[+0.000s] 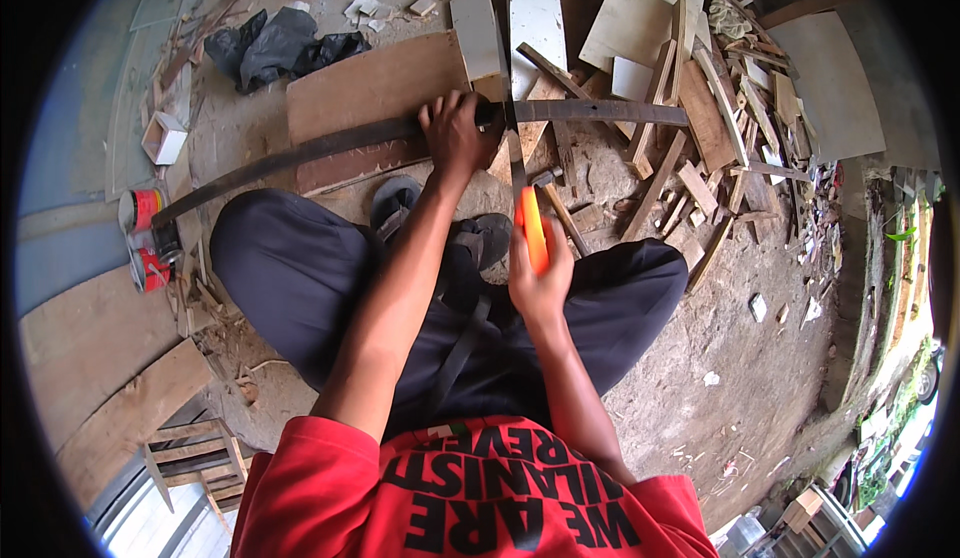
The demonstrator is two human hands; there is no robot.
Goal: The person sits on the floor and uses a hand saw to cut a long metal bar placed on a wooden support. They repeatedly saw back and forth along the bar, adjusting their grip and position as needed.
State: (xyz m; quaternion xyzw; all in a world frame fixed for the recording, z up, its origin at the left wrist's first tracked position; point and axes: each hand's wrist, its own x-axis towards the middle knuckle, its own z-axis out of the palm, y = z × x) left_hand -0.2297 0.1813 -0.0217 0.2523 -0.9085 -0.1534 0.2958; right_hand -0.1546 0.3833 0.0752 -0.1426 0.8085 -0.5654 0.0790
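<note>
The left hand holds the dark strip near the brown board's right edge, fingers slightly spread and bent over the wood. The strip runs past the board's left and right edges. The right hand has its fingers wrapped round the saw's orange handle — blade crossing the strip just right of the left hand.

Passing room over floor beside right knee; scrap-wood pile ahead.
</note>
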